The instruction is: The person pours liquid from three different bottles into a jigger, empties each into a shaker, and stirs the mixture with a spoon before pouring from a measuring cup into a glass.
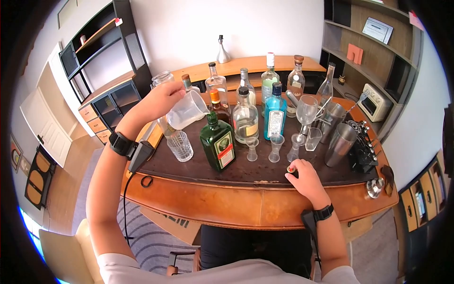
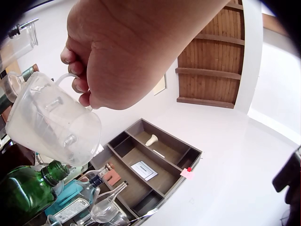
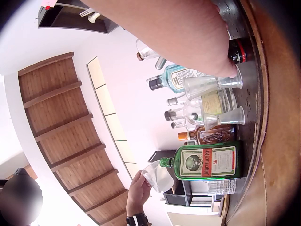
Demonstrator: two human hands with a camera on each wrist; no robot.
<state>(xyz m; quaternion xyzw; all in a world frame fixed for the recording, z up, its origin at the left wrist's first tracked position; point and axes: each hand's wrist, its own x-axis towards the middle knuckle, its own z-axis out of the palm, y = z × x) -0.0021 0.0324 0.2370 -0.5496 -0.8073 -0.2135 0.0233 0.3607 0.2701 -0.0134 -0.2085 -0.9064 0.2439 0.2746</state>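
Note:
My left hand [image 1: 158,100] grips the handle of a clear plastic measuring jug [image 1: 185,111], tipped to the right. The jug's lip overlaps the mouth of an upright green Jägermeister bottle [image 1: 218,144] in the head view. The tilted jug [image 2: 54,120] also shows in the left wrist view, beside the green bottle's neck [image 2: 55,173]. On the dark mat, my right hand [image 1: 307,180] pinches a small bottle cap [image 1: 291,169] near the front edge. That black and red cap [image 3: 239,50] is partly hidden by the hand in the right wrist view.
A cut-glass tumbler [image 1: 180,146] stands left of the green bottle. Small jiggers [image 1: 275,149], a blue bottle [image 1: 275,113] and a wine glass [image 1: 307,111] crowd the middle. Metal shakers [image 1: 339,144] stand at right. More bottles line the back of the table [image 1: 236,203].

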